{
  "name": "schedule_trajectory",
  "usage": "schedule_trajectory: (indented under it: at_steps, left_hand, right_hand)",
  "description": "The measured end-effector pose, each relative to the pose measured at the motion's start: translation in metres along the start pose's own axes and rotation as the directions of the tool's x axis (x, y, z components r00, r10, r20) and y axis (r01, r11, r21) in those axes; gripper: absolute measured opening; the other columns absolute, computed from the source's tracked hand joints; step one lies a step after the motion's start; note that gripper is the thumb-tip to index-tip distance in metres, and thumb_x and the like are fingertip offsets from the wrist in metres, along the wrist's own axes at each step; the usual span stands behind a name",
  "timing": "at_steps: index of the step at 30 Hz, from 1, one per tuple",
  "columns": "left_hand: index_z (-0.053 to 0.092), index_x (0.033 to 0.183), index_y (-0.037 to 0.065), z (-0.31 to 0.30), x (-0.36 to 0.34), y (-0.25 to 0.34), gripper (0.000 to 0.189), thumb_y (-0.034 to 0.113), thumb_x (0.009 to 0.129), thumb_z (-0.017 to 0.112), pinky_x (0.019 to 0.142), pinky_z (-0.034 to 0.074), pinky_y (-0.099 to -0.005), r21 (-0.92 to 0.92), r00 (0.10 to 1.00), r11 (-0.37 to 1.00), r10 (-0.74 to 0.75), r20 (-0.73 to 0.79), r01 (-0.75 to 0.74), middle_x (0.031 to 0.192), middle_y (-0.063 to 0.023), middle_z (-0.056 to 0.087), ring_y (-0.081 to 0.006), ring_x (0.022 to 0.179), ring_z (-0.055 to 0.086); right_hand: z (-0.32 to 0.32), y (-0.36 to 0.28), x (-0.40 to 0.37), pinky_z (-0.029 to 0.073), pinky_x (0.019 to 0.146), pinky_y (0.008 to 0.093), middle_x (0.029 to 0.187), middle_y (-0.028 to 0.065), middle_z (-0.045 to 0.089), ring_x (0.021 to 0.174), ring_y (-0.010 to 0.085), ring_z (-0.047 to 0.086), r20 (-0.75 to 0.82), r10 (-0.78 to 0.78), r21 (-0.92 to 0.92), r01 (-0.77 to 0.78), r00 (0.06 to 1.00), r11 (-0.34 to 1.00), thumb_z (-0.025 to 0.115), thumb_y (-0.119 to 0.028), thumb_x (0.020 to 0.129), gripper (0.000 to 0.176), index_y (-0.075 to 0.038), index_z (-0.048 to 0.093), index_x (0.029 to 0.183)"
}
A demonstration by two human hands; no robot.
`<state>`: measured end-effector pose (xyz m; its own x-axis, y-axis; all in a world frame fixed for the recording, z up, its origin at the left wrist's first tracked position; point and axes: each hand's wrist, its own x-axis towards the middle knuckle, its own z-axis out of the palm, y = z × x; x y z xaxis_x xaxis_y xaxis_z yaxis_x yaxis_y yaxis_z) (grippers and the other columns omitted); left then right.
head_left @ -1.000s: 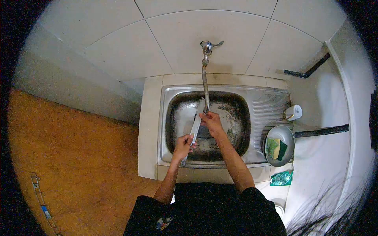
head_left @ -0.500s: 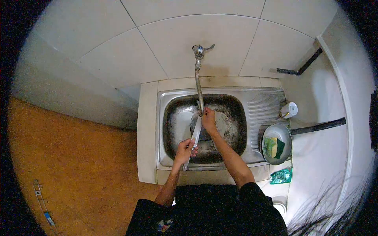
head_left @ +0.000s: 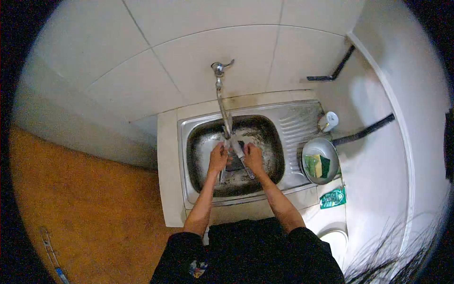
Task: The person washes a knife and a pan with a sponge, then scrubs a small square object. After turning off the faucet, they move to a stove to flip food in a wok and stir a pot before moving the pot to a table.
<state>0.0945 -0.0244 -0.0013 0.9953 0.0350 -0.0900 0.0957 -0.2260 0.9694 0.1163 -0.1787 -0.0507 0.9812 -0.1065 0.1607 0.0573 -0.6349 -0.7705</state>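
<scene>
In the sink, my right hand (head_left: 253, 158) is closed on a knife (head_left: 239, 152); its blade slants up left toward the tap's spout and its handle points down right. My left hand (head_left: 219, 158) is beside it under the spout, fingers curled. A narrow pale item shows below those fingers, too blurred to name. The metal tap (head_left: 220, 94) hangs over the sink, its end just above my hands. Something dark lies on the bottom of the metal sink (head_left: 201, 158), partly hidden by my hands.
Right of the sink, a ridged drainboard (head_left: 298, 124) holds a white cup (head_left: 330, 121). A pan (head_left: 334, 166) with a black handle holds sponges (head_left: 318, 165). Near it lies a green packet (head_left: 333, 198). A white round container (head_left: 336, 241) stands lower right.
The view has shifted. My left hand has moved up to the spout, level with my right hand. The knife now slants the other way, its handle at lower right beside my right hand.
</scene>
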Motion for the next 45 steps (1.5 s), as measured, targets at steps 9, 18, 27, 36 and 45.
schedule_trajectory:
  at_steps: [9, 18, 27, 36, 45]
  left_hand:
    - [0.033, 0.123, 0.007, 0.041, 0.064, -0.015, 0.046, 0.036, 0.09, 0.045, 0.041, 0.052, -0.0351, -0.346, 0.973, 0.922, -0.216, -0.085, 0.175, 0.064, -0.018, 0.056, -0.0264, 0.048, 0.059]
    - [0.056, 0.074, -0.008, 0.019, 0.067, -0.053, 0.033, 0.016, 0.089, 0.04, 0.047, 0.035, -0.0443, 0.578, 0.861, 0.7, 0.509, 0.01, -0.421, 0.051, -0.0197, 0.045, -0.0319, 0.043, 0.043]
    - [0.034, 0.05, 0.002, 0.062, 0.014, 0.004, 0.047, 0.024, 0.091, 0.041, 0.047, 0.03, -0.0424, 0.308, 0.971, 0.942, 0.062, 0.232, -0.134, 0.045, -0.0078, 0.029, -0.0225, 0.039, 0.032]
    - [0.048, 0.059, 0.006, 0.185, -0.127, 0.072, 0.044, 0.032, 0.094, 0.039, 0.042, 0.032, -0.0241, -0.073, 0.574, 0.997, 0.082, 0.814, -0.038, 0.052, -0.0012, 0.048, -0.0069, 0.045, 0.042]
    - [0.055, 0.067, 0.005, 0.286, -0.233, 0.106, 0.041, 0.034, 0.093, 0.041, 0.042, 0.036, -0.0197, 0.008, 0.268, 0.994, 0.021, 0.963, -0.109, 0.056, -0.0016, 0.053, -0.0052, 0.047, 0.046]
  right_hand:
    - [0.008, -0.022, -0.058, 0.043, 0.059, 0.0381, 0.069, 0.015, 0.055, 0.062, 0.024, 0.054, 0.279, 0.068, 0.37, -0.173, 0.958, 0.913, 0.051, -0.031, 0.088, 0.034, 0.002, 0.056, 0.085]
    - [-0.034, -0.053, -0.087, 0.044, 0.059, 0.0451, 0.068, 0.0251, 0.056, 0.068, 0.0369, 0.058, 0.036, 0.193, -0.108, -0.188, 0.981, 0.976, 0.049, -0.033, 0.088, 0.036, 0.003, 0.05, 0.093]
    - [-0.159, -0.055, -0.207, 0.042, 0.048, 0.0481, 0.055, 0.0205, 0.054, 0.053, 0.0399, 0.055, -0.274, 0.218, -0.316, -0.302, 0.937, 0.899, 0.051, -0.032, 0.086, 0.032, -0.001, 0.044, 0.083]
    - [-0.261, -0.026, -0.385, 0.042, 0.061, 0.045, 0.071, 0.0185, 0.052, 0.068, 0.0357, 0.053, -0.581, 0.365, -0.324, -0.618, 0.728, 0.716, 0.054, -0.019, 0.083, 0.021, 0.0, 0.045, 0.082]
    - [-0.318, 0.04, -0.481, 0.036, 0.062, 0.0421, 0.074, 0.0138, 0.051, 0.071, 0.0306, 0.048, -0.692, 0.321, -0.428, -0.726, 0.647, 0.539, 0.055, -0.019, 0.082, 0.019, -0.003, 0.047, 0.079]
